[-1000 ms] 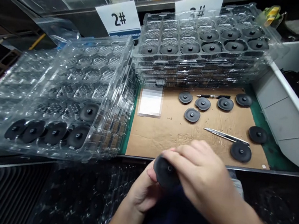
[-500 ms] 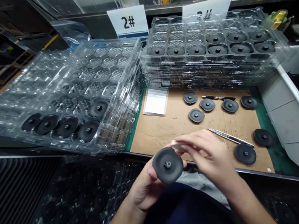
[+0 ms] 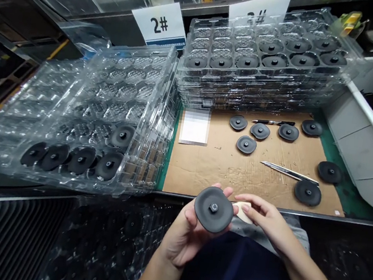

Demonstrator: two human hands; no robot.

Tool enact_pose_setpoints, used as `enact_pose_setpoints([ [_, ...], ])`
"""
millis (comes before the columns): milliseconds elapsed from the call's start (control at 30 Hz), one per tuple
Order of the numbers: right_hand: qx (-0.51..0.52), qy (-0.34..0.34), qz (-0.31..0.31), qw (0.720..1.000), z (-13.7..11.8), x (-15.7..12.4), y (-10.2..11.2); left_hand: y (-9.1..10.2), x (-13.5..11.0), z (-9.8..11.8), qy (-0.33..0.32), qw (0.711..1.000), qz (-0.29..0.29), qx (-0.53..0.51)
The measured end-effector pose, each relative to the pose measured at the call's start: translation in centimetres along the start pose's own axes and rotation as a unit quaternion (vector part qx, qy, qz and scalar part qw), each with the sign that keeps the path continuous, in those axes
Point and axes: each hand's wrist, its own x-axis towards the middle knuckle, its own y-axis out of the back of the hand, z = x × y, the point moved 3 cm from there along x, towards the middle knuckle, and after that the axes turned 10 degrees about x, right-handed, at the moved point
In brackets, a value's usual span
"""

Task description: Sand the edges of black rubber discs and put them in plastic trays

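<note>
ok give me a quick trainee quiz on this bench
1. True or false: the black disc rests in the left hand.
2. Which of these lies on the cardboard: a) scissors, b) a utility knife, c) a tape roll?
3. Fill in the blank: the sign behind the left tray stack reads ___.

Key: 1 true; 2 b; 3 2#
</note>
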Motion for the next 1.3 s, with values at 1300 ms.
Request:
enact_pose_setpoints([
  [1300, -0.043, 0.254, 0.136, 0.957, -6.5, -3.0, 0.4, -1.5, 0.5, -0.5, 0.033, 0.998, 0.046, 0.033],
])
